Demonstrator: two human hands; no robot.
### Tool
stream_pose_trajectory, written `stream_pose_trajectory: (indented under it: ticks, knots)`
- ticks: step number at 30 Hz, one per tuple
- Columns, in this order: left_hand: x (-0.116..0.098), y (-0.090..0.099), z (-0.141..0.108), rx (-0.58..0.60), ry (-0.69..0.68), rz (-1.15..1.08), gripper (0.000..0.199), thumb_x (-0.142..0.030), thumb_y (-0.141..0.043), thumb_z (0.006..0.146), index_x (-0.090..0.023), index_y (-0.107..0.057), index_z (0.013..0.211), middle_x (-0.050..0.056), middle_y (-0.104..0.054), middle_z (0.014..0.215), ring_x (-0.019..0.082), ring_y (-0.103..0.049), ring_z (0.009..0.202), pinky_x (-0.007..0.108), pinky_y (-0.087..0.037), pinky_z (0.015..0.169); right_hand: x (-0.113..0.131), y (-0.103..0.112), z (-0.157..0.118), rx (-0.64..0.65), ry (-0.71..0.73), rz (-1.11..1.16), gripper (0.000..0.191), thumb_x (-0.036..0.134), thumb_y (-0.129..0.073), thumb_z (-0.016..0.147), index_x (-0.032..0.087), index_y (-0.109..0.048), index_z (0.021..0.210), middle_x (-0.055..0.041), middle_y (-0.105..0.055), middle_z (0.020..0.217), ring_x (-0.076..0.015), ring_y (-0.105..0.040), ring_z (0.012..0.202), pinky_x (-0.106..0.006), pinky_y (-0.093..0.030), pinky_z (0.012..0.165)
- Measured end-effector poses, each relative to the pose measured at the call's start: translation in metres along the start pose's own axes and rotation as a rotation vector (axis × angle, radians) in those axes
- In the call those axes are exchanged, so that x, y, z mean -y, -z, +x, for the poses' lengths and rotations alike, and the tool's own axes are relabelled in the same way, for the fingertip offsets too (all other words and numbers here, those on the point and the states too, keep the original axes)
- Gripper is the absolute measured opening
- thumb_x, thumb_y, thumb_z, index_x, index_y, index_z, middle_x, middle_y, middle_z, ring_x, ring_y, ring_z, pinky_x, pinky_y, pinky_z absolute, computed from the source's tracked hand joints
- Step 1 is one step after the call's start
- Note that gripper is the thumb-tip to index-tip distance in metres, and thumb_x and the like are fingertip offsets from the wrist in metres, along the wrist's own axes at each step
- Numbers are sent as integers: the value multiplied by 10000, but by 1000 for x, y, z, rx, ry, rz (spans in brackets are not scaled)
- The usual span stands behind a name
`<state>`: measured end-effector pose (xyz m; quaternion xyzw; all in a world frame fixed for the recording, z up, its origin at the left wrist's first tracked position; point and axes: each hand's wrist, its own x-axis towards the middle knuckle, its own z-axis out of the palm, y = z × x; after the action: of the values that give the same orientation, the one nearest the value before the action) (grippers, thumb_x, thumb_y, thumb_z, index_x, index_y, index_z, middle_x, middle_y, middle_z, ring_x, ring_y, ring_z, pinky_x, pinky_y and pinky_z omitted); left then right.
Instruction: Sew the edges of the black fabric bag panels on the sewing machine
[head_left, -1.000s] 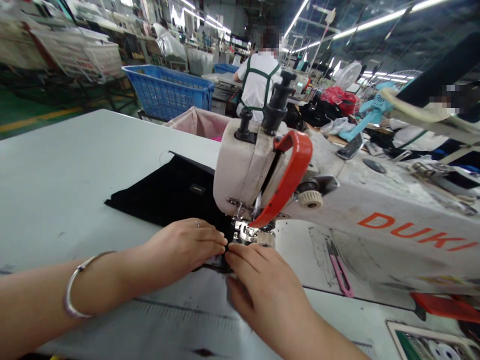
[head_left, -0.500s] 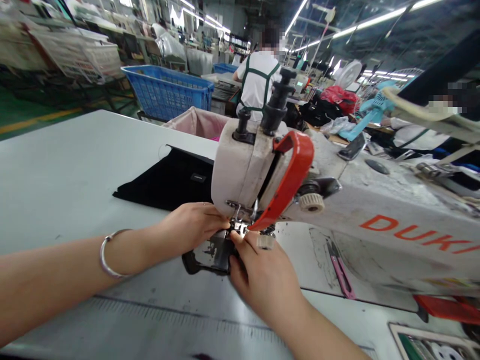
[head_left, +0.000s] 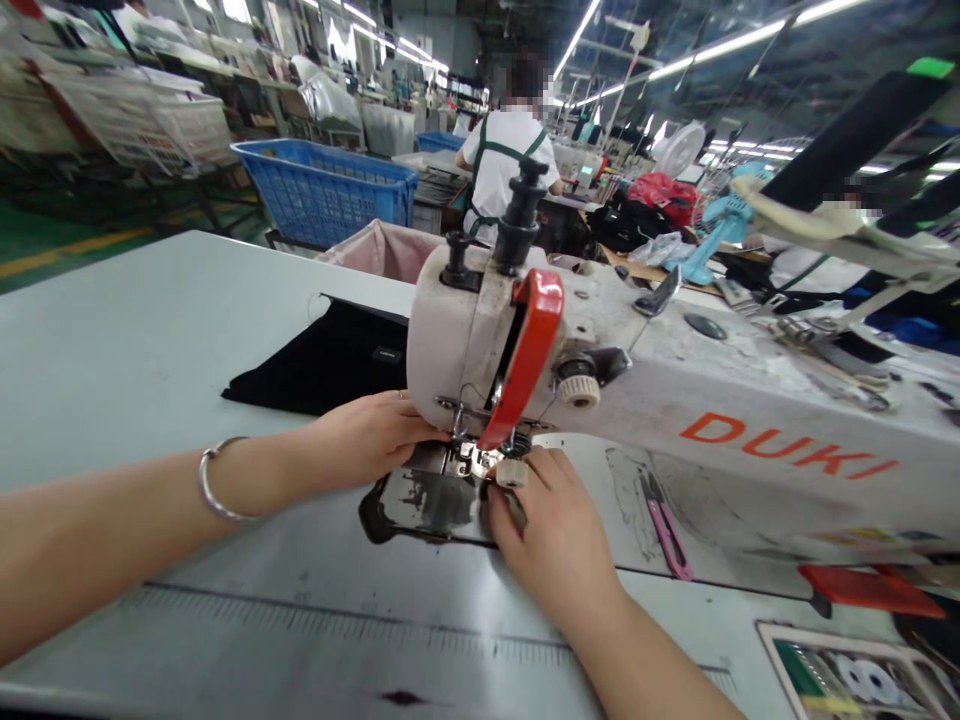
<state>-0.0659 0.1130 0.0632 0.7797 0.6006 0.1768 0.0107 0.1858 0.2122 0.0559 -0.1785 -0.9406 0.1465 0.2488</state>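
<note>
Left hand (head_left: 367,435) and right hand (head_left: 559,530) flank the presser foot (head_left: 471,460) of a DUKI sewing machine (head_left: 442,345). Straight, close-set fingers on the left one reach in beneath the machine head, beside the near edge of a black fabric panel (head_left: 315,365) that this hand partly hides; whether they pinch or only press cannot be told. Just beyond that hand, the panel lies flat on the worktop (head_left: 112,380), one corner toward the far edge, its other end hidden by the machine head; a small label (head_left: 388,354) shows on it. Bent fingers on the right hand are partly covered by a ribbed knob (head_left: 512,473), so its grip cannot be told. Between the hands, nearer the front edge, shows a metal plate (head_left: 442,505). Pink-handled snips (head_left: 667,535) lie near the right hand. Ruler markings (head_left: 352,622) run along the worktop's near edge. Past the far edge stands a blue basket (head_left: 322,195).
</note>
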Motion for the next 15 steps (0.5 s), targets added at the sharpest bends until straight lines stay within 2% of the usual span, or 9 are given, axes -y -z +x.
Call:
stream_pose_trajectory:
  ticks: [3, 6, 8, 11, 13, 15]
  knots:
    - [6, 6, 0, 72, -32, 17, 487, -16, -474, 905, -195, -709, 1292, 85, -720, 1326, 256, -612, 1332, 461, -434, 1220, -1, 3, -1, 83, -20, -56, 130, 112, -614, 911, 162, -691, 1003, -95, -664, 962, -312, -559, 942, -467, -486, 842]
    - [1, 16, 3, 150, -19, 33, 430, -25, -464, 895, -168, -738, 1194, 112, -743, 1253, 296, -642, 1276, 505, -451, 1191, -3, 3, -1, 117, 4, -35, 91, 109, -632, 926, 174, -683, 965, -82, -666, 943, -300, -559, 938, -442, -483, 835]
    - [-10, 23, 4, 216, 60, 7, 405, -33, -471, 871, -182, -755, 1118, 92, -751, 1206, 289, -678, 1198, 466, -501, 1128, -6, 1, 1, 93, 13, -14, 87, 111, -621, 962, 169, -684, 975, -87, -666, 955, -288, -562, 929, -422, -489, 823]
    - [-32, 30, 2, 303, 243, -112, 439, -29, -476, 807, -202, -733, 1119, 56, -736, 1167, 230, -714, 1047, 344, -560, 957, -10, -2, 4, 39, -2, -27, 53, 125, -642, 974, 152, -687, 977, -105, -659, 967, -288, -573, 923, -408, -504, 804]
    - [-47, 30, -1, 336, 356, -231, 495, -39, -498, 753, -206, -686, 1180, 45, -720, 1122, 196, -707, 906, 294, -551, 809, -11, -3, 5, 24, 20, -44, 71, 119, -630, 971, 148, -692, 953, -111, -660, 955, -292, -577, 913, -409, -504, 789]
    - [-57, 28, -3, 359, 463, -337, 571, -66, -525, 714, -214, -637, 1253, 38, -703, 1102, 181, -675, 811, 283, -516, 716, -9, -3, 2, 27, 108, -2, 142, 100, -570, 980, 146, -704, 962, -109, -679, 948, -287, -583, 909, -405, -504, 792]
